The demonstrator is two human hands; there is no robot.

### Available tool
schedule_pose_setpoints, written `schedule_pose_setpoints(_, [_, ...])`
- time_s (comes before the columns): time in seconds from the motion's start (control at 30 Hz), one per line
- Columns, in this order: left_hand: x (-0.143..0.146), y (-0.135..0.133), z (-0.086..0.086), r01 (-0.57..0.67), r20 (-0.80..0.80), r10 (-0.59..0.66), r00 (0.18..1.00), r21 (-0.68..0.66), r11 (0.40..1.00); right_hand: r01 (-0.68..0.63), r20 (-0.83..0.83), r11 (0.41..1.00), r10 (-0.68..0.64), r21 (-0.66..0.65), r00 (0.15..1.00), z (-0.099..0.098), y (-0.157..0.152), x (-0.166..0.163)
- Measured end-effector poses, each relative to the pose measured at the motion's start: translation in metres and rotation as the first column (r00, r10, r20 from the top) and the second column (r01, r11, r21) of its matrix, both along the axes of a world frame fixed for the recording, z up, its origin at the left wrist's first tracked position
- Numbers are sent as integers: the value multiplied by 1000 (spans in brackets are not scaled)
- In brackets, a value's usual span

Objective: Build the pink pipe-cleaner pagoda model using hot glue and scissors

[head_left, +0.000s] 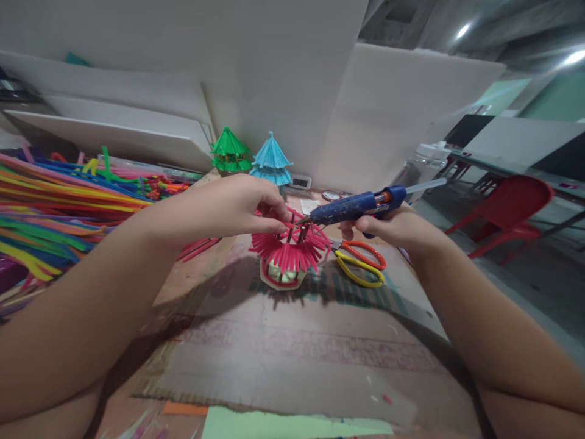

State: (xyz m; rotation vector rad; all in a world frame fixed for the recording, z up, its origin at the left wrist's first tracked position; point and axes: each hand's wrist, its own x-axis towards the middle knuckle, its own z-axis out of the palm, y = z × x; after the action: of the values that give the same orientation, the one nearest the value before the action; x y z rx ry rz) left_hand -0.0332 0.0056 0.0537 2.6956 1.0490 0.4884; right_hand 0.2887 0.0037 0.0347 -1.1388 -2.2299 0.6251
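A small pink pavilion model with a fringed roof of pink strips stands on a worn cardboard sheet. My left hand is closed, its fingertips pinching a pink strip at the top of the model's roof. My right hand grips a blue hot glue gun, held level, with its nozzle pointing left and touching the roof top beside my left fingertips. A clear glue stick juts from the gun's back end.
Scissors with orange and yellow handles lie right of the model. A green model and a blue model stand at the back. Piles of coloured straws fill the left. White boards lean behind. Red chairs stand at right.
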Motion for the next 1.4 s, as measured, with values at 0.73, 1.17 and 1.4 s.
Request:
schedule_pose_setpoints(0.73, [-1,1,1,6,-9,-6,1000,-9,1000,-12,-24,999,13,39,1000,-4,-6,-8])
schedule_pose_setpoints(1.17, [0,-1,2,11,-10,-11,1000,-8,1000,18,-63,1000,-17,14,998,-2,-8,-12])
schedule_pose_setpoints(1.4, [0,-1,2,7,-17,-8,1000,-10,1000,32,-68,999,-32,5,997,-4,-6,-11])
